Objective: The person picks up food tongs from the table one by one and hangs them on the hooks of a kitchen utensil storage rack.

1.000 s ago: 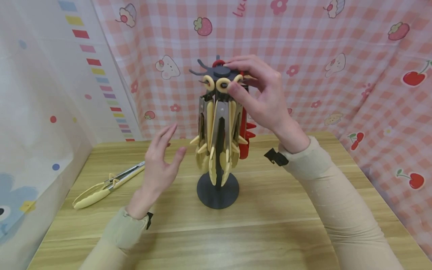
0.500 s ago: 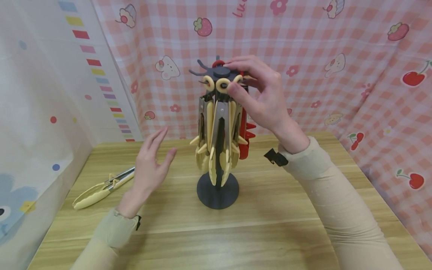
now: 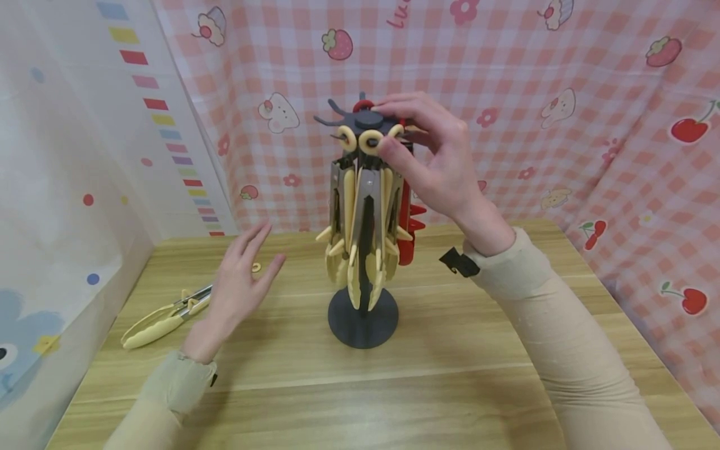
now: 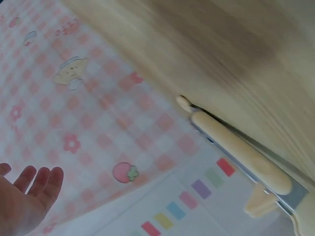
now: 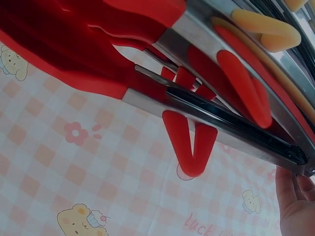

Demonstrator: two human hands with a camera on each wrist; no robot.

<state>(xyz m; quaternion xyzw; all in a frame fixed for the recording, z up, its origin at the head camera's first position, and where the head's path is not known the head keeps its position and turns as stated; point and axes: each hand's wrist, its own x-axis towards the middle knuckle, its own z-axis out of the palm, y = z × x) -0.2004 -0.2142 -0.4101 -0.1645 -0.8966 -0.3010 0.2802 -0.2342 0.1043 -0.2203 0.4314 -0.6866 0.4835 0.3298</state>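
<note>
A dark utensil rack (image 3: 368,119) with curved hooks and a round base stands upright on the table. Cream-yellow tongs (image 3: 369,181) hang by their rings around its front, and red tongs (image 3: 407,244) hang at its right and back. My right hand (image 3: 441,153) grips the rack's top from the right, thumb by a yellow ring and fingers across the hooks. In the right wrist view, red tongs (image 5: 93,69) fill the near space. My left hand (image 3: 239,281), fingers spread, holds nothing. It overlaps the handle end of loose yellow tongs (image 3: 157,328) lying on the table, also in the left wrist view (image 4: 241,152).
The wood-grain table (image 3: 360,406) extends to a pink checked curtain (image 3: 478,75) right behind the rack. A pale curtain (image 3: 67,156) borders the left side. Bare hooks stick out at the rack's back left.
My left hand has moved left and slightly nearer, away from the rack, uncovering the loose tongs' ring end. My right hand and the rack have stayed put.
</note>
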